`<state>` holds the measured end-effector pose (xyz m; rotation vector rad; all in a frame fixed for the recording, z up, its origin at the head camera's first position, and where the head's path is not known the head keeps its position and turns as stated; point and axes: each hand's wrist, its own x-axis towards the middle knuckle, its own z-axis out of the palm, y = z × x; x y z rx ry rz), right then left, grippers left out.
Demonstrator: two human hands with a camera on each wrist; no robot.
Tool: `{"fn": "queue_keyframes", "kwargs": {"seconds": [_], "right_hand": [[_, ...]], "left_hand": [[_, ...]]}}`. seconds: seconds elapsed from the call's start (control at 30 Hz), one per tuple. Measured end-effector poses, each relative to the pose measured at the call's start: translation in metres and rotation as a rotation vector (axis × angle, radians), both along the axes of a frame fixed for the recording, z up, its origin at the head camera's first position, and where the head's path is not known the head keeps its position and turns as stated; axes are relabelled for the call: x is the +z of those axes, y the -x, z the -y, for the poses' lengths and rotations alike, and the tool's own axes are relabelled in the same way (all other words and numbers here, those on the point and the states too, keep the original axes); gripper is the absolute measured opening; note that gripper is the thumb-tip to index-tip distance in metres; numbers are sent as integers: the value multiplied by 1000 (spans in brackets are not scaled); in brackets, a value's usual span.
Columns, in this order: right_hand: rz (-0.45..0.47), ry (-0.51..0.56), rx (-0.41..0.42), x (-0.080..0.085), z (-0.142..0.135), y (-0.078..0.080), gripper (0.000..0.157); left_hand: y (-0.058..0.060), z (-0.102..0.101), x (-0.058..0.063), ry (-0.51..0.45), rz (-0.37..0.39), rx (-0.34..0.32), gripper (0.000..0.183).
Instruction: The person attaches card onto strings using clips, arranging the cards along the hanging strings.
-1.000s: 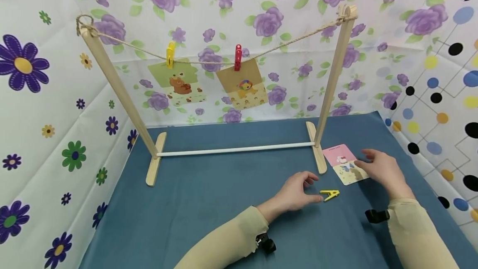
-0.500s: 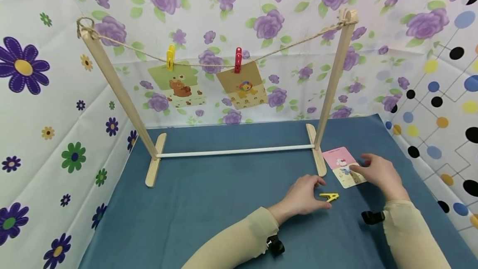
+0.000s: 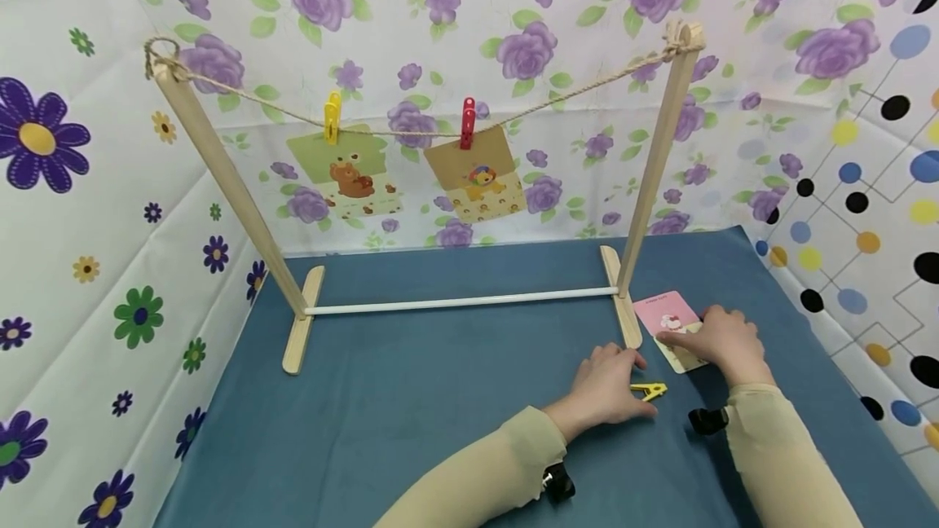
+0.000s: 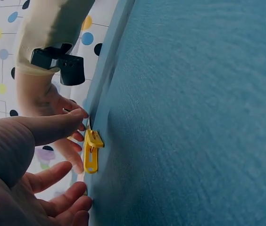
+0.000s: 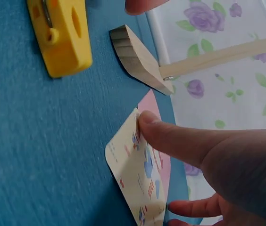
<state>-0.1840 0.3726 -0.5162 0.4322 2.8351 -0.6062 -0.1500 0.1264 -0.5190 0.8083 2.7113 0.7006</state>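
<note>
Near the foot of the wooden stand, a pink and cream picture card (image 3: pixel 666 310) lies on the blue cloth. My right hand (image 3: pixel 728 342) spans it. In the right wrist view the thumb touches one edge of the card (image 5: pixel 133 162), with the fingers by the opposite edge. A yellow clothespin (image 3: pixel 653 390) lies just left of and below the card. My left hand (image 3: pixel 603 388) reaches around it, thumb and fingers spread on either side. In the left wrist view a gap shows between these fingers and the clothespin (image 4: pixel 91 157).
A rope (image 3: pixel 579 94) runs between two wooden posts. From it hang a green bear card (image 3: pixel 352 178) under a yellow clothespin (image 3: pixel 332 118) and a brown lion card (image 3: pixel 480 178) under a red clothespin (image 3: pixel 467 122). A white rod (image 3: pixel 462 301) joins the stand's feet.
My left hand has moved right, closer around the yellow clothespin. My right hand has moved left over the card, its thumb now at the card's left edge.
</note>
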Motion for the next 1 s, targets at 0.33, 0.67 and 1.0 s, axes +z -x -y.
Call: {"fn": "queue_keyframes", "kwargs": {"seconds": [0.33, 0.67, 1.0], "right_hand": [[37, -37, -30, 2, 2, 2, 109], [38, -47, -23, 0, 4, 4, 112], [49, -54, -42, 1, 7, 6, 112]], "left_hand": [[0, -7, -7, 59, -39, -4, 49], [2, -8, -12, 79, -62, 3, 40], [1, -5, -10, 76, -76, -11, 29]]}}
